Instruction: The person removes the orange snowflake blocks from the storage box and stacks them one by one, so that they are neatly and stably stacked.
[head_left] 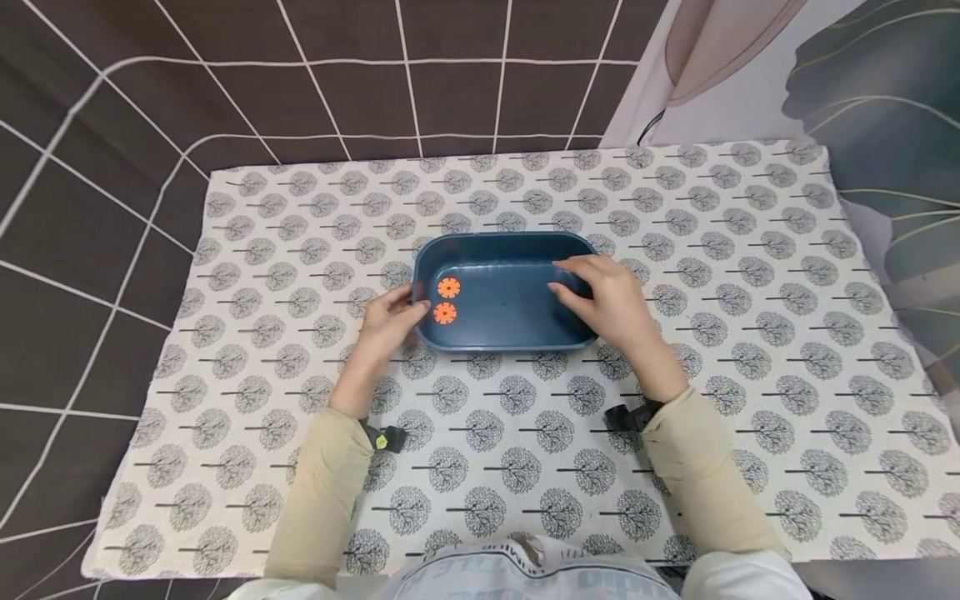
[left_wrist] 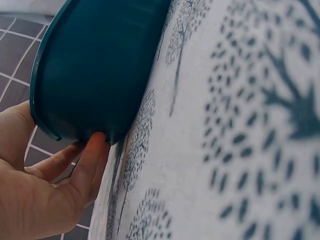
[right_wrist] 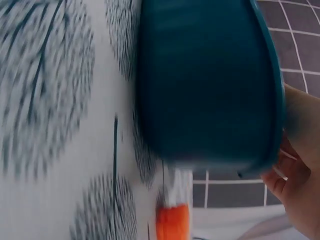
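Observation:
A dark blue plastic bin (head_left: 510, 304) with rounded corners lies on the cloth in front of me. Two orange notched discs (head_left: 448, 288) with dark centres lie inside, one nearer me than the other, by its left end. My left hand (head_left: 392, 315) grips that end, thumb at the rim and fingers against the outer wall (left_wrist: 80, 75). Over the right end reaches my right hand (head_left: 607, 296), its thumb and fingers apart above the bin's inside. The right wrist view shows this hand (right_wrist: 300, 175) beside the rim, partly cut off by the frame.
A white cloth with grey tree prints (head_left: 487, 458) covers the table. Dark tiled-pattern material (head_left: 360, 100) rises behind and to the left, and pale curtain-like fabric (head_left: 750, 92) at the back right. A blurred orange thing (right_wrist: 172, 222) shows beyond the bin in the right wrist view.

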